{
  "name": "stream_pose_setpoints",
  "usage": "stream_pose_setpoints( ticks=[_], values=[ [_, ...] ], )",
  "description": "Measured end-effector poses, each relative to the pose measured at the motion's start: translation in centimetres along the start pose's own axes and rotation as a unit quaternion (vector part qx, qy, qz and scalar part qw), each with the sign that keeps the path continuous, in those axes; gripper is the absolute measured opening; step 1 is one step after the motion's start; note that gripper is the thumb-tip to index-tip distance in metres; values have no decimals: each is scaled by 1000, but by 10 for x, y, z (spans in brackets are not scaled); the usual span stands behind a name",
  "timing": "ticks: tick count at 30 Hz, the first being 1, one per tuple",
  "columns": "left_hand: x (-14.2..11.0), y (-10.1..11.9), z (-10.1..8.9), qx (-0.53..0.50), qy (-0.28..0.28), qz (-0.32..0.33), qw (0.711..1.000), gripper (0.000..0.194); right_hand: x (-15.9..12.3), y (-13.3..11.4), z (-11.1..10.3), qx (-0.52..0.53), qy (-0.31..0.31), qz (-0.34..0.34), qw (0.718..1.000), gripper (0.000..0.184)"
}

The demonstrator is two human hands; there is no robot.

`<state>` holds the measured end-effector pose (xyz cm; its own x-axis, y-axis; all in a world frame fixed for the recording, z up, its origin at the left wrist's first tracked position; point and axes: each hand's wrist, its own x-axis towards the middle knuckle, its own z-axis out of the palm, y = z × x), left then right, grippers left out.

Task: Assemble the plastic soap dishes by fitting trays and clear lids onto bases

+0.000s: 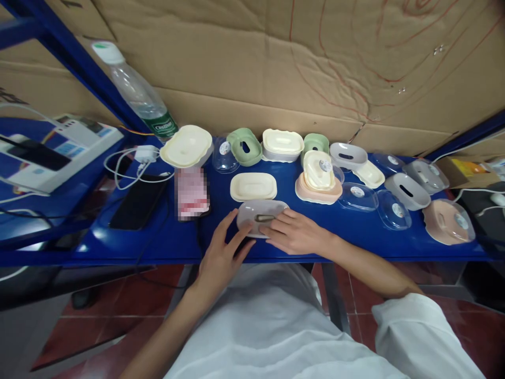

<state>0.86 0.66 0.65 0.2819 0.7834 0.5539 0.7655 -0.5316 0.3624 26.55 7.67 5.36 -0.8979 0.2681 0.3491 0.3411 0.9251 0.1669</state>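
Observation:
A grey oval soap dish (258,207) with a long slot in its middle sits at the table's front edge, between my two hands. My left hand (224,248) grips its left end, with fingertips on the rim and reaching into the hollow. My right hand (298,231) is closed round the right end, its bent fingers over the rim beside the slot. What lies under the dish is hidden. Just behind it lies a cream oval tray (253,187). A cream lid piece with a round sticker (319,169) rests on a peach soap dish (305,190) to the right.
Green dishes (244,147), clear covers (394,210), grey dishes (408,192) and a peach box (447,223) spread along the blue table (221,192). At left are a water bottle (138,92), a phone (140,202), a charger (147,153) and a power strip (79,150). Cardboard (236,63) stands behind.

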Motion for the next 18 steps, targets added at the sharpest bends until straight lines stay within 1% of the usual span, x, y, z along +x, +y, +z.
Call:
stream_pose_setpoints(
  ticks=[2, 5, 10, 13, 18],
  values=[
    [0, 0, 1, -4, -8, 8, 1000, 44, 1, 0, 1, 8, -8, 4, 1000, 31],
    [-1, -1, 2, -3, -9, -6, 1000, 49, 1, 3, 1, 26, -4, 17, 1000, 31],
    [-2, -1, 4, 6, -5, -12, 1000, 47, -4, 16, -6, 84, 21, 71, 994, 27],
    [-1, -1, 5, 15, -8, -10, 1000, 44, -6, 20, -6, 112, 1, 80, 990, 28],
    [1, 2, 6, 14, -11, -9, 1000, 28, -6, 17, 1, 116, -40, 55, 991, 36]
  ],
)
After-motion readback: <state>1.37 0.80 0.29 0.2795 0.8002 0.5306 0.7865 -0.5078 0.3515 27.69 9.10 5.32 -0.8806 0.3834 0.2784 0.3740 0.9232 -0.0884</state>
